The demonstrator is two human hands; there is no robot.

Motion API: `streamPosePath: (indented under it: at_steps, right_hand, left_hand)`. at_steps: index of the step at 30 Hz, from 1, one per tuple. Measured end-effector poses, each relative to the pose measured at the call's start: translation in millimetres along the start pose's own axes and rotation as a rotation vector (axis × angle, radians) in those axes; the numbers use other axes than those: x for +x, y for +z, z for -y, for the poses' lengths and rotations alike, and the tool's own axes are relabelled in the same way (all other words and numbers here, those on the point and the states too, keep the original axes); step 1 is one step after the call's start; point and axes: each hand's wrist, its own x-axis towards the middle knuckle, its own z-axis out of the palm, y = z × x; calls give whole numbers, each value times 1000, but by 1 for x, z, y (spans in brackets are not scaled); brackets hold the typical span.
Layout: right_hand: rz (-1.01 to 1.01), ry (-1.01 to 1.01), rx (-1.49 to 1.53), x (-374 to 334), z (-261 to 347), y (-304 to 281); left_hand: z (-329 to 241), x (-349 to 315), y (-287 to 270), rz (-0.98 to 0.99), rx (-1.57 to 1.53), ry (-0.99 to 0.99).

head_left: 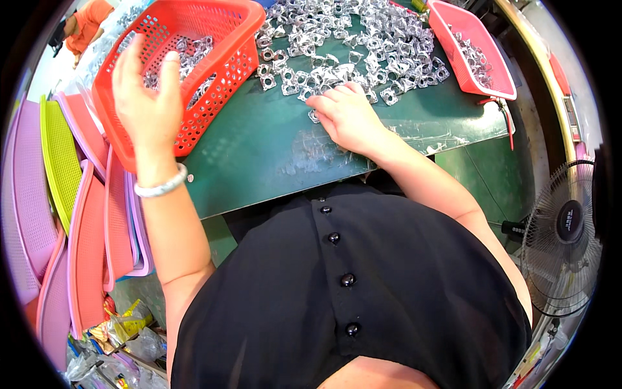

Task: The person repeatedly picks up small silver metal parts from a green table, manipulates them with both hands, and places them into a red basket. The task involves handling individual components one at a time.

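My left hand is raised over the left side of a red perforated basket. Its thumb and fingers are apart, with nothing seen between them. Inside that basket lie several small shiny clear parts, each squarish with a round hole. My right hand rests at the near edge of a wide heap of the same parts on the green table. Its fingers are curled down and their tips are partly hidden; one small part shows beside them. Whether anything is pinched there I cannot make out.
A pink basket with more parts stands at the table's far right. The green table ends close to my body. Stacked coloured baskets are at left, a standing fan at right. A person in orange is far left.
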Motion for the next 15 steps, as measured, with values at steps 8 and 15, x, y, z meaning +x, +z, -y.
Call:
streamPosePath:
  at_steps: [8,15]
  right_hand:
    - [9,159,345,4,1,2]
    - [13,543,1279,-1,13,-10]
  left_hand:
    - [-51,-101,16,543,-686,-332]
    - [-76,-134,27,883,-1084,-914]
